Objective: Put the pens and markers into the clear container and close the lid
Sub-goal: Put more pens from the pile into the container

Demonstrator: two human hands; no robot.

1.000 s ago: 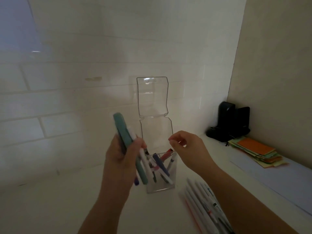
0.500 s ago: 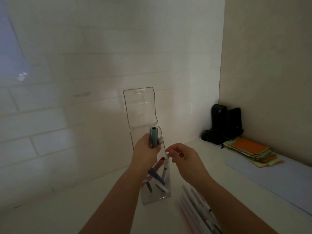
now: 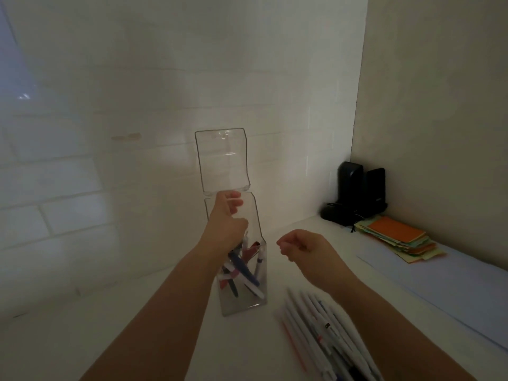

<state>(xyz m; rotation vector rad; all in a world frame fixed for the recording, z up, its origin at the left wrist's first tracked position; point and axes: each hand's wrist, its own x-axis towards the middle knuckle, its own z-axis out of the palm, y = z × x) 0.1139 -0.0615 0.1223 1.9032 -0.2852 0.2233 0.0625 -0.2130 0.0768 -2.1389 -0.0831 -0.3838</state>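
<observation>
Head view: A person's left hand (image 3: 226, 221) reaches over the mouth of a clear container (image 3: 244, 276) standing upright on a white desk (image 3: 110, 339), its hinged lid (image 3: 223, 160) swung up and open above the rim. The hand's fingers are loosely curled at the opening; whether they have a pen between them cannot be told, since the hand itself hides that spot. Several pens and markers (image 3: 242, 270) already lean criss-cross inside the container, blue, white and red among them. The right hand (image 3: 302, 250) hovers just right of the container, fingers curled together with nothing visible in them. A loose batch of pens (image 3: 321, 339), mostly white, lies on the desk near the container's right side, below the right wrist. In the far corner a black device (image 3: 354, 196) and a stack of colored paper (image 3: 398, 237) sit well apart from the work.

By this showing the job looks partly done: some pens are in, a sizeable batch waits outside, and the lid has yet to be closed.
</observation>
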